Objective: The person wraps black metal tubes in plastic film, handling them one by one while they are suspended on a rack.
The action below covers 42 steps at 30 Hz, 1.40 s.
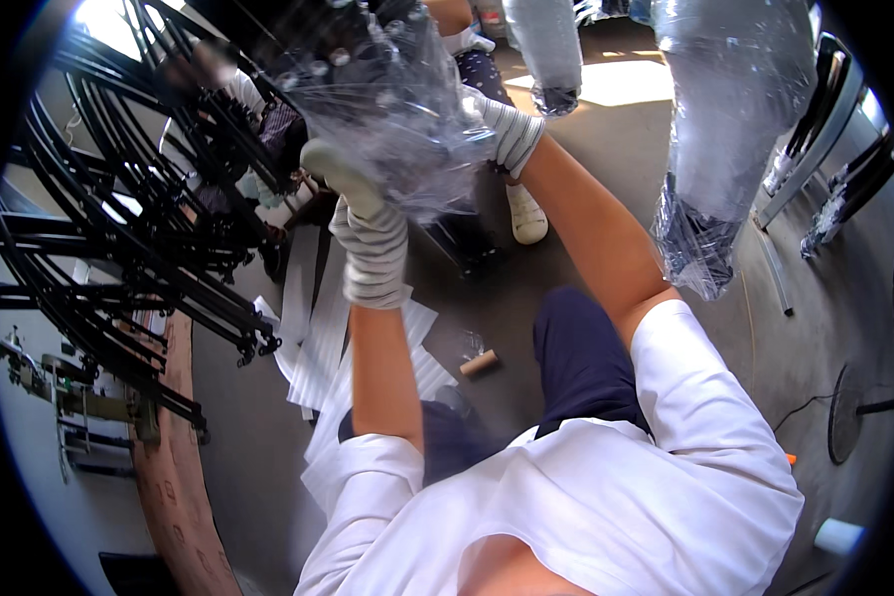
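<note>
A bundle wrapped in clear plastic film (397, 109) stands in front of me, with dark parts showing through it. My left hand (353, 179), in a pale glove with a grey-striped cuff, grips its near left side; the thumb shows and the other fingers are partly covered. On the bundle's right side is my right hand (479, 109), gloved in the same way. Film and the bundle hide most of that hand's fingers, so its closure is unclear.
Black curved metal frames (99, 228) are stacked at left. Other film-wrapped pieces (720, 129) hang at right. White foam sheets (313, 318) and a cardboard tube (479, 363) lie on the floor. People sit at far left and stand beyond the bundle. A round base (844, 415) stands at right.
</note>
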{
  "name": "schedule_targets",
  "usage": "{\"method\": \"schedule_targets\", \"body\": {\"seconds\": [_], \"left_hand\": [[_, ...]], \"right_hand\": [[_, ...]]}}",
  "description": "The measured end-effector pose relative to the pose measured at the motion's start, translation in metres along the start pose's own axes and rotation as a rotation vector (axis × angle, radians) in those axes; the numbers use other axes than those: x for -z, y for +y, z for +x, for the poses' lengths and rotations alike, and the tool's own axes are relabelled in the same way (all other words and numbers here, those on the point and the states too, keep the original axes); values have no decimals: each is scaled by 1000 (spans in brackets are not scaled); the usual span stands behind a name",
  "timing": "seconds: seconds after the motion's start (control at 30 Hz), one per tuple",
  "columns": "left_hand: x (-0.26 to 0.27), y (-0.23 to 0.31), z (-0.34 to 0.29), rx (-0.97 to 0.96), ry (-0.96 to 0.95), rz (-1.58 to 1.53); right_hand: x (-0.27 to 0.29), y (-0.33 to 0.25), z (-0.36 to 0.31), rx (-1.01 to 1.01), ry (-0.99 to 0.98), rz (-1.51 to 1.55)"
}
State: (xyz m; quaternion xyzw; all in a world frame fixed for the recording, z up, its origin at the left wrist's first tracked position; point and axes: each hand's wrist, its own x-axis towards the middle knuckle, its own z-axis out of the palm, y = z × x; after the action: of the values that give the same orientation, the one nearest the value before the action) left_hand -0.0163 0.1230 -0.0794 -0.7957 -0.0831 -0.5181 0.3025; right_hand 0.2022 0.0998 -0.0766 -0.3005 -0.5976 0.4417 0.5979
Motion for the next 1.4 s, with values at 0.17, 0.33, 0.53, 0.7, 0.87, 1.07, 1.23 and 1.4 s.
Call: {"method": "schedule_targets", "body": {"seconds": [0.17,0.33,0.53,0.7,0.87,1.07,1.23,1.4], "left_hand": [[8,37,2,544,-110,-616],[2,35,40,746,47,-1054],[-15,31,31,742,-24,-981],[-21,54,21,798,38,-954],[4,45,24,917,143,-1138],[61,61,12,926,174,-1553],[65,102,13,573,84,-1311],[60,114,19,735,136,-1547]], "right_hand": [[-21,8,-5,42,11,-56],[-62,-16,-38,361,299,-189],[-146,-59,-78,538,528,50],[-162,-64,-96,365,558,-465],[-150,-46,-81,419,538,-371],[-137,-55,-92,397,650,-370],[-140,-37,-150,448,719,-484],[-165,-38,-155,361,652,-196]]}}
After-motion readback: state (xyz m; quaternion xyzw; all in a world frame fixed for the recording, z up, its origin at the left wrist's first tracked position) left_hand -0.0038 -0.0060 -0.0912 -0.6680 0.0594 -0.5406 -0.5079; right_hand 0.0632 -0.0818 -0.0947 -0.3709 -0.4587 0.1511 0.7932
